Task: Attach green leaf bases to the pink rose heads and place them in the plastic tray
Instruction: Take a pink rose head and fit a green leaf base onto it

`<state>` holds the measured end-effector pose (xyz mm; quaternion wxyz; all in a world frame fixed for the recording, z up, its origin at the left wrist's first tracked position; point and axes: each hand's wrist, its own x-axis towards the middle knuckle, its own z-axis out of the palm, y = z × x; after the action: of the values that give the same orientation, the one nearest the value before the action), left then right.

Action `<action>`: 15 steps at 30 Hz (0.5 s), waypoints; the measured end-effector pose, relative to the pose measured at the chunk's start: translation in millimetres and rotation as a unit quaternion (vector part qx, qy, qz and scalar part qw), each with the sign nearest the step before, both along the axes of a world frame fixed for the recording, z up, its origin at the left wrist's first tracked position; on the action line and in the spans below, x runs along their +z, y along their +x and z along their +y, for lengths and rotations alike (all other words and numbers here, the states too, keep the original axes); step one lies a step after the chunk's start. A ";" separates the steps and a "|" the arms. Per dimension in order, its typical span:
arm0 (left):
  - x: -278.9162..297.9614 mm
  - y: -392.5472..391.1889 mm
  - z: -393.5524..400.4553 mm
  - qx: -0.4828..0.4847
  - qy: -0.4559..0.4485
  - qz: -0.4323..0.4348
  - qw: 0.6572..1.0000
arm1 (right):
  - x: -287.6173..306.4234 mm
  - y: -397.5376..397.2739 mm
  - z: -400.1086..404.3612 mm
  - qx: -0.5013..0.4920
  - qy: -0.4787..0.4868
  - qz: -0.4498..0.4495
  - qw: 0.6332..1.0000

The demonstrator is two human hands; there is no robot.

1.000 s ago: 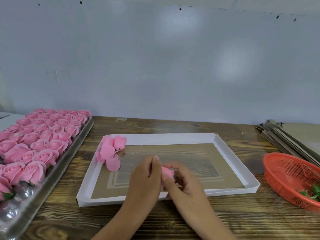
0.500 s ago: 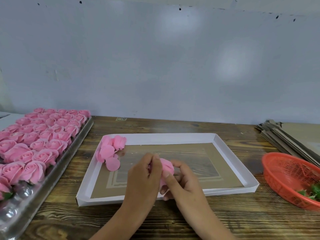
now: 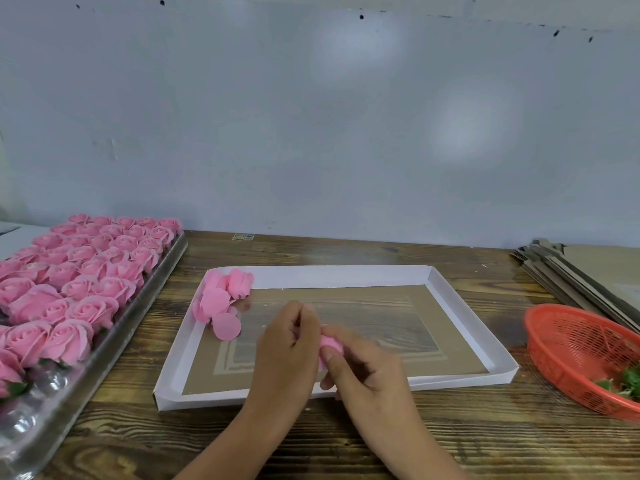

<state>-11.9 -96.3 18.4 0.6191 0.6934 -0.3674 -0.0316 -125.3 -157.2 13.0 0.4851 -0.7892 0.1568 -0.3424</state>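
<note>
Plastic tray (image 3: 104,344): far left, packed w/ finished pink roses (image 3: 79,271).
L hand (image 3: 289,351): fingers curled, pinching rose head's left side.
Rose head (image 3: 330,342): betw. both hands, over white box lid (image 3: 339,276).
R hand (image 3: 363,367): thumb + fingertips pinching its right side.
Red basket (image 3: 568,351): far right, green leaf bases (image 3: 623,384) inside.

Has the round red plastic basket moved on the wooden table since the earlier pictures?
No. The round red plastic basket keeps its place beside the white cardboard tray; only the camera view shifted slightly.
</note>
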 end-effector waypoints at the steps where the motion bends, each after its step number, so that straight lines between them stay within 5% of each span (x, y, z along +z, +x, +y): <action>1: -1.3 1.5 -0.5 0.005 0.000 -0.002 1.000 | -1.1 0.5 -0.1 -0.001 0.008 0.002 1.000; 6: -5.2 7.0 -1.2 0.021 -0.005 0.034 0.999 | 4.1 -8.1 -6.2 -0.011 0.018 0.017 1.000; 11: -7.9 12.4 1.2 0.029 -0.006 0.065 0.997 | 44.4 -51.3 -49.7 -0.239 0.010 -0.062 0.969; 15: -8.0 11.9 1.3 0.027 -0.008 0.055 0.998 | 50.7 -119.4 -124.2 -0.427 -0.048 0.158 0.889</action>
<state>0.0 -95.0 10.4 0.6445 0.6952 -0.3145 -0.0503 -244.7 -281.4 63.7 0.2227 -0.7118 0.5367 -0.3946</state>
